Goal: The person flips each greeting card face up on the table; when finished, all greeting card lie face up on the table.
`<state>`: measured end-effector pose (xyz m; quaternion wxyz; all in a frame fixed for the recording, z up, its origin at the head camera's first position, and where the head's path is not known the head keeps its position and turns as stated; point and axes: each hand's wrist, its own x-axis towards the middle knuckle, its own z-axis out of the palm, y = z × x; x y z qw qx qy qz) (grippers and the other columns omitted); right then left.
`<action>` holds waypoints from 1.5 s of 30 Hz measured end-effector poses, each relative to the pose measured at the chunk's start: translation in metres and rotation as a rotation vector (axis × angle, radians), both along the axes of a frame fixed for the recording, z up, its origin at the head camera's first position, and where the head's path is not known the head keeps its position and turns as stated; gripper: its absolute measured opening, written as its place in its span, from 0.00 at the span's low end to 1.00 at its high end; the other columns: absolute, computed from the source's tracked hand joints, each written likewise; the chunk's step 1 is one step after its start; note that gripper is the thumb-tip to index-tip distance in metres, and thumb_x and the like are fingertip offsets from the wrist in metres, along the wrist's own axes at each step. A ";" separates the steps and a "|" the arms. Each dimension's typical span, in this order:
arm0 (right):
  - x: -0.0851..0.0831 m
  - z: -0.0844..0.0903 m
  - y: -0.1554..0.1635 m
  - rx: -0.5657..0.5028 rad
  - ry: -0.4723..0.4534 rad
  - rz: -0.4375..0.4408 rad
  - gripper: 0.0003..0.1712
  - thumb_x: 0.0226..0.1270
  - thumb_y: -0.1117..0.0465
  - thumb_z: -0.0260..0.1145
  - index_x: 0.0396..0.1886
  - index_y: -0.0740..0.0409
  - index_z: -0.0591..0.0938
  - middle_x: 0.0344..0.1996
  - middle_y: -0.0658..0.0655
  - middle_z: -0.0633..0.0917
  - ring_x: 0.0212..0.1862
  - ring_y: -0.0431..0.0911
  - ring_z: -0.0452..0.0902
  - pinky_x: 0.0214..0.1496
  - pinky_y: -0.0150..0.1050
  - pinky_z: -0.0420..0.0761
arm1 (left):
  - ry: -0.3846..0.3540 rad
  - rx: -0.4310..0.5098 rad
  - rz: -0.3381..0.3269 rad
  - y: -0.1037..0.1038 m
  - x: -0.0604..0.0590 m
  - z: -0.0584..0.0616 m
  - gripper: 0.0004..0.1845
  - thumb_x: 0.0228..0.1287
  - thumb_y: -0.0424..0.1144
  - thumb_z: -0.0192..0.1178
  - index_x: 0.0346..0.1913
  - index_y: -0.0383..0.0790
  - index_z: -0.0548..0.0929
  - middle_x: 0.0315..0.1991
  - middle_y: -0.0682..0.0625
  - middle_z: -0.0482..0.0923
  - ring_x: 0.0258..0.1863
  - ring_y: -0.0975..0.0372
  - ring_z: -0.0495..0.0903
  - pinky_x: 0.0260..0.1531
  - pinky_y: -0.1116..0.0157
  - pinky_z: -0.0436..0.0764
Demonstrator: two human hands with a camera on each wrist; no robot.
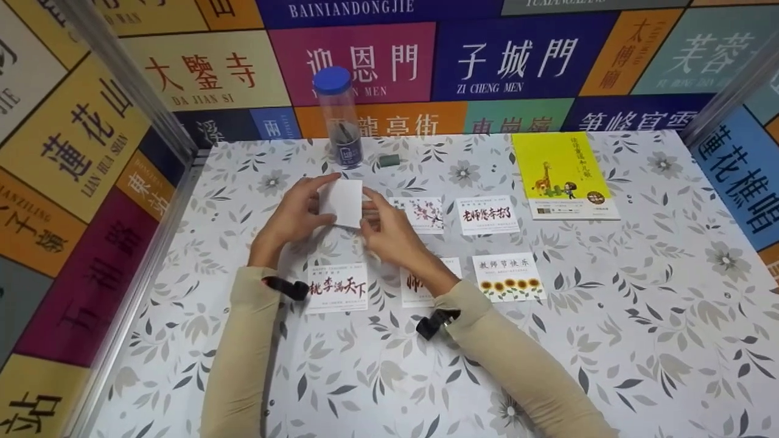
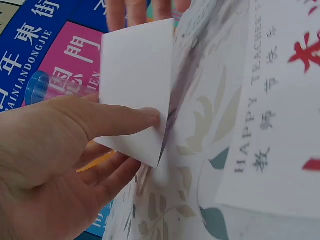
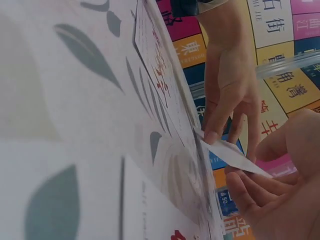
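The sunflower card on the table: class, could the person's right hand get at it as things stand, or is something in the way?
Probably yes. The sunflower card lies face up just beside the right forearm with nothing on top of it. But the right hand is pinching the blank white card together with the left hand, so it would have to let go first.

A blank white paper card is held up between the left hand and the right hand, above the middle of the flower-patterned table. Behind it, near the far edge, stands a clear plastic tube with a blue lid, and a small dark block lies just to its right. Toward the far right corner lies a yellow book with a giraffe. Right of the hands lie a blossom card and a red-lettered card. Nearer the front lie a card with big red and black letters, a half-hidden card under the right wrist, and a sunflower card.
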<state>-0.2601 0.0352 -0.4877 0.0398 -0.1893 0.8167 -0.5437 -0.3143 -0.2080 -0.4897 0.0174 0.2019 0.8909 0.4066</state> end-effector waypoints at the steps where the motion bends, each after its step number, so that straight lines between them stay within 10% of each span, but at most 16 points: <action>1: 0.001 0.000 0.000 -0.018 -0.003 0.023 0.41 0.77 0.68 0.61 0.86 0.60 0.61 0.71 0.66 0.81 0.66 0.57 0.85 0.69 0.43 0.85 | -0.004 0.024 0.006 0.001 0.001 -0.001 0.46 0.64 0.25 0.75 0.82 0.56 0.71 0.72 0.38 0.73 0.62 0.42 0.82 0.62 0.46 0.86; 9: 0.005 -0.006 -0.003 -0.025 0.025 0.177 0.44 0.84 0.63 0.59 0.91 0.54 0.50 0.85 0.65 0.63 0.82 0.62 0.67 0.78 0.51 0.77 | -0.095 0.221 0.009 0.013 0.006 0.001 0.42 0.74 0.37 0.71 0.84 0.61 0.66 0.87 0.50 0.60 0.74 0.40 0.77 0.74 0.45 0.78; 15: 0.006 -0.007 -0.005 0.004 0.114 0.169 0.52 0.79 0.63 0.63 0.91 0.45 0.46 0.90 0.54 0.54 0.86 0.55 0.59 0.80 0.54 0.74 | -0.170 0.466 0.087 0.026 0.010 0.014 0.52 0.74 0.35 0.70 0.90 0.53 0.47 0.85 0.41 0.62 0.73 0.43 0.79 0.71 0.47 0.81; 20: 0.004 -0.009 -0.006 0.037 0.162 0.172 0.52 0.80 0.62 0.63 0.91 0.51 0.42 0.91 0.55 0.45 0.90 0.49 0.46 0.85 0.48 0.67 | -0.231 0.660 0.037 0.034 0.014 0.029 0.30 0.82 0.44 0.61 0.79 0.40 0.67 0.76 0.38 0.75 0.73 0.47 0.80 0.72 0.48 0.80; 25: 0.003 -0.009 -0.005 0.095 0.185 0.115 0.51 0.78 0.60 0.64 0.91 0.52 0.47 0.91 0.54 0.46 0.90 0.51 0.44 0.90 0.51 0.54 | -0.186 0.585 -0.106 0.033 0.013 0.031 0.26 0.82 0.37 0.60 0.77 0.38 0.73 0.73 0.36 0.77 0.71 0.48 0.80 0.70 0.56 0.81; 30: -0.001 -0.007 -0.002 0.049 0.190 0.021 0.47 0.73 0.64 0.66 0.88 0.53 0.59 0.90 0.55 0.52 0.89 0.54 0.49 0.88 0.57 0.58 | -0.107 0.644 0.016 0.025 0.009 0.026 0.23 0.79 0.26 0.56 0.72 0.38 0.79 0.65 0.38 0.81 0.50 0.55 0.84 0.46 0.65 0.84; 34: -0.003 -0.007 0.000 -0.009 0.171 -0.050 0.43 0.72 0.67 0.65 0.86 0.57 0.64 0.88 0.60 0.56 0.87 0.55 0.54 0.85 0.51 0.67 | -0.155 0.720 0.088 0.017 0.007 0.022 0.26 0.76 0.22 0.52 0.73 0.37 0.77 0.64 0.36 0.82 0.55 0.54 0.86 0.48 0.64 0.87; 38: -0.004 -0.006 0.001 -0.032 0.113 -0.053 0.40 0.74 0.67 0.64 0.84 0.61 0.66 0.79 0.64 0.70 0.77 0.55 0.73 0.74 0.45 0.81 | -0.173 0.639 0.155 0.011 0.004 0.017 0.28 0.74 0.20 0.51 0.73 0.39 0.76 0.67 0.38 0.80 0.61 0.52 0.83 0.54 0.65 0.86; 45: -0.004 -0.005 0.005 0.192 0.043 0.014 0.33 0.75 0.64 0.64 0.77 0.67 0.74 0.65 0.67 0.80 0.58 0.55 0.80 0.65 0.48 0.82 | -0.068 0.143 0.273 0.013 0.002 0.009 0.23 0.71 0.23 0.57 0.66 0.39 0.83 0.65 0.37 0.83 0.47 0.52 0.83 0.50 0.61 0.82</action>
